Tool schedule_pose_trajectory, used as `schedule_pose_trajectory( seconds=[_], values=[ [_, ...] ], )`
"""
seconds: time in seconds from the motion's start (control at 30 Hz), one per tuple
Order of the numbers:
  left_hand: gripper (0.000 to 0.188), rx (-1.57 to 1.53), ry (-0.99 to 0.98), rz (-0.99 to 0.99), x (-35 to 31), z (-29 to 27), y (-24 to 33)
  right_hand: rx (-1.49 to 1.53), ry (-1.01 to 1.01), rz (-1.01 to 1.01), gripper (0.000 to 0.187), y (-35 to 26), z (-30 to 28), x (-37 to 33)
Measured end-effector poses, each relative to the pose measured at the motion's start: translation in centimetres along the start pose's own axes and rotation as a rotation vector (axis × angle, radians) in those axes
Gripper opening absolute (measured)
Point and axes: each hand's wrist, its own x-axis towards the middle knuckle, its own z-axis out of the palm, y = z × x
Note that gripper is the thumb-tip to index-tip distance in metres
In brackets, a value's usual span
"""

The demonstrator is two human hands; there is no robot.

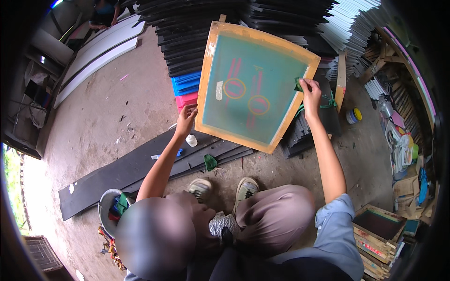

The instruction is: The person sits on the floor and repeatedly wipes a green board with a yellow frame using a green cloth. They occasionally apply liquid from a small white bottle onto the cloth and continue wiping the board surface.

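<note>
A screen printing frame [202, 89] with a wooden border and teal mesh is held up tilted in front of me. Its mesh carries two yellow rings with pink marks and a small pale patch of tape. My left hand [186, 117] grips the frame's lower left edge, fingers closed on the wood. At the right edge my right hand [310, 93] pinches a small dark green cloth [298, 85] against the mesh border. On the floor below lie a white bottle [191, 140] and another dark green cloth [210, 162].
Long black sheets [112, 173] lie on the floor. Black stacked sheets [183, 37] rise behind the frame. A grey bucket [104, 210] of rags stands lower left, a yellow-lidded tub [354, 115] to the right. Wooden frames [379, 243] pile up lower right. Another person [105, 14] is far left.
</note>
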Motion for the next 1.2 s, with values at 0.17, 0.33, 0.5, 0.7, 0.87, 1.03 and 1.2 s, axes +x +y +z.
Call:
schedule_pose_trajectory(
  seconds=[0.17,0.33,0.5,0.7,0.87,1.03,1.2],
  values=[
    [0.036,0.212,0.036,0.115,-0.8,0.6,-1.9,-0.024,0.158,0.089,0.03,2.7,3.0,3.2],
    [0.048,0.29,0.108,0.124,2.6,0.6,-3.3,0.151,0.217,0.137,0.019,1.7,6.3,3.8],
    [0.05,-0.052,0.144,0.148,7.8,3.6,-4.9,0.265,0.29,0.054,0.017,2.1,7.1,3.2],
    [0.041,-0.24,-0.023,0.003,7.3,5.9,-5.2,0.135,0.302,0.011,0.019,1.3,7.3,3.4],
    [0.039,-0.29,-0.102,0.03,8.2,4.5,-5.8,0.112,0.381,-0.07,0.019,-0.6,9.3,7.4],
    [0.038,-0.421,-0.148,0.019,8.2,4.5,-4.9,0.042,0.406,-0.145,0.019,-1.1,10.3,9.2],
    [0.04,-0.409,-0.099,0.002,7.4,4.2,-5.1,-0.038,0.365,-0.165,0.016,-0.5,9.3,7.8]
  ],
)
